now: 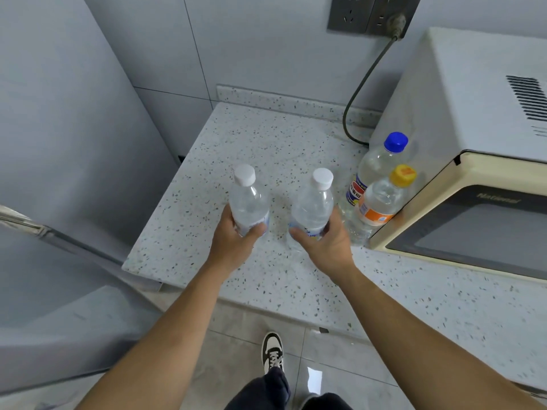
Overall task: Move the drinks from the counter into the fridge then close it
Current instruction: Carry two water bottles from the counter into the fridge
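Observation:
Two clear water bottles with white caps stand on the speckled counter [266, 137]. My left hand [233, 241] grips the lower part of the left bottle [248, 199]. My right hand [325, 241] grips the lower part of the right bottle [313, 205]. Further right, against the microwave, stand a clear bottle with a blue cap [376, 167] and in front of it a clear bottle with a yellow cap and an orange label [381, 202]. The grey fridge [59, 143] fills the left side, its door edge [44, 232] jutting out at the lower left.
A cream microwave [473, 143] sits on the counter at the right, its cable [358, 93] running up to a wall socket [370, 13]. Tiled floor and my shoe [272, 353] show below the counter's front edge.

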`<move>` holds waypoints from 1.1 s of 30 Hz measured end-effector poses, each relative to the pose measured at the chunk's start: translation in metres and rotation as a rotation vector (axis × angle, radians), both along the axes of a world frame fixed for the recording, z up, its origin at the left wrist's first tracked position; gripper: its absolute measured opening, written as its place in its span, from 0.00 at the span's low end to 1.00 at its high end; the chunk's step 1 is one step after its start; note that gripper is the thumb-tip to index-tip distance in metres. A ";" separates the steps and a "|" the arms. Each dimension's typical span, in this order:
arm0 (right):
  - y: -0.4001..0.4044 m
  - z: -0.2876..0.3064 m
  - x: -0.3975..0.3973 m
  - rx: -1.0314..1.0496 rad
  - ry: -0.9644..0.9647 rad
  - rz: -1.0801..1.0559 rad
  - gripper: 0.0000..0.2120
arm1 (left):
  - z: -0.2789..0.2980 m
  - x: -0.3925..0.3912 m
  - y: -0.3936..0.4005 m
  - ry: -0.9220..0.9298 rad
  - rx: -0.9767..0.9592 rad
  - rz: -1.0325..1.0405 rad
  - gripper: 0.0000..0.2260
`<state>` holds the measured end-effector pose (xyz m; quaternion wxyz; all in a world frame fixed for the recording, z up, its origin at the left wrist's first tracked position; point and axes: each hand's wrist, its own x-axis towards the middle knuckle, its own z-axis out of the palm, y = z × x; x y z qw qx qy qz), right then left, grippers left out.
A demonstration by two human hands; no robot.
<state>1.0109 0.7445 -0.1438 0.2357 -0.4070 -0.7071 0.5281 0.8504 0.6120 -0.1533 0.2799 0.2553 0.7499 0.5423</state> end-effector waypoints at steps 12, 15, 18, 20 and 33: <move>-0.032 0.011 0.063 -0.681 0.207 0.097 0.18 | 0.028 0.076 -0.082 -0.644 0.138 0.094 0.27; -0.053 0.015 0.085 -0.897 0.246 0.178 0.23 | 0.036 0.108 -0.115 -0.666 0.052 0.110 0.41; -0.078 0.014 0.099 -0.948 0.236 0.247 0.25 | 0.040 0.140 -0.150 -0.661 0.086 0.153 0.36; -0.097 0.011 0.105 -0.919 0.203 0.301 0.25 | 0.041 0.159 -0.176 -0.652 0.097 0.221 0.30; -0.252 -0.003 0.101 -0.836 0.012 0.745 0.29 | 0.029 0.239 -0.340 -0.704 0.205 0.799 0.21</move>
